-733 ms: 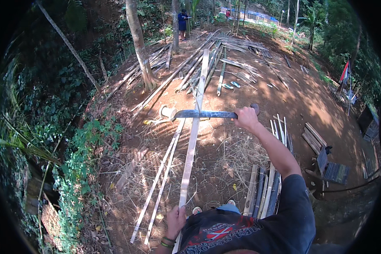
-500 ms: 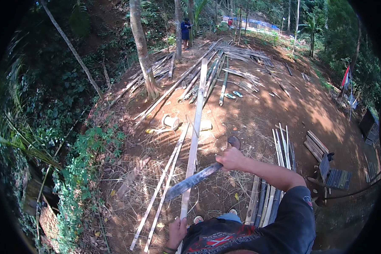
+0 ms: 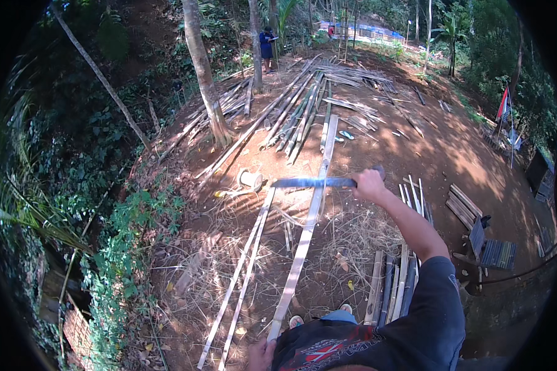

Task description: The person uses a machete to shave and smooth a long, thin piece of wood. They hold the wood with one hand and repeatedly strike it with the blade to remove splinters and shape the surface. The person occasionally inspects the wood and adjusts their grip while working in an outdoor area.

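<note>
My right hand (image 3: 370,185) is closed round the handle of a machete (image 3: 340,182), held out ahead at arm's length. Its blade lies crosswise over a long, flat bamboo strip (image 3: 302,247), touching or just above it; I cannot tell which. Down by my waist, my left hand (image 3: 262,355) is closed at the near end of the strip, its fingers partly hidden. From there the strip slopes away and slightly right. Two thinner bamboo strips (image 3: 244,278) lie on the ground to its left.
Piled bamboo poles (image 3: 300,114) lie ahead, with a pale log piece (image 3: 250,180) nearer. More split poles (image 3: 387,284) rest beside me at the right. A tree trunk (image 3: 202,71) stands left of the pile, and a person (image 3: 267,49) stands beyond it.
My right hand has moved the machete forward and right along the strip, its blade turning nearly level. The strip's far end has swung right and come nearer.
</note>
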Demonstrator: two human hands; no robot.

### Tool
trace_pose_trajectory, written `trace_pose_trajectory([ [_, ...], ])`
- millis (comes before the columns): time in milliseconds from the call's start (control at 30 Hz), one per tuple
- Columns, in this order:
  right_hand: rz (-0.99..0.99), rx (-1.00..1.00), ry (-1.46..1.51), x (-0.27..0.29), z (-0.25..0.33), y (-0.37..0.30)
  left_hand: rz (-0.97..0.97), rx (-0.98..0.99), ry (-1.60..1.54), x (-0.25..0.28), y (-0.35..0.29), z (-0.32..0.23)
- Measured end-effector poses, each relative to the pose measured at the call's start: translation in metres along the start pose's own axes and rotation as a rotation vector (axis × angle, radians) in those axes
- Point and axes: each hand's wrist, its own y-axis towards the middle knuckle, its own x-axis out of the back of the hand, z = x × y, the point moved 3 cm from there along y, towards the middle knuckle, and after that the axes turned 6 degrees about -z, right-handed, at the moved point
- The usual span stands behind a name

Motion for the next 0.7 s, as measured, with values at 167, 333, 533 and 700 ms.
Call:
trace_pose_trajectory([
  [167,-0.182,-0.506,-0.025,0.013,-0.108,0.007,0.068,0.063,-0.077,0.000,0.002,0.015],
  [333,0.028,-0.267,0.348,-0.028,0.002,-0.053,0.117,0.151,-0.162,-0.002,0.008,0.000],
  [533,0.036,-0.386,0.935,-0.035,0.068,-0.082,0.181,0.105,-0.211,-0.020,0.030,0.027],
  [700,-0.130,-0.686,1.238,-0.043,0.097,-0.073,0.206,-0.015,0.194,-0.018,0.052,0.058],
])
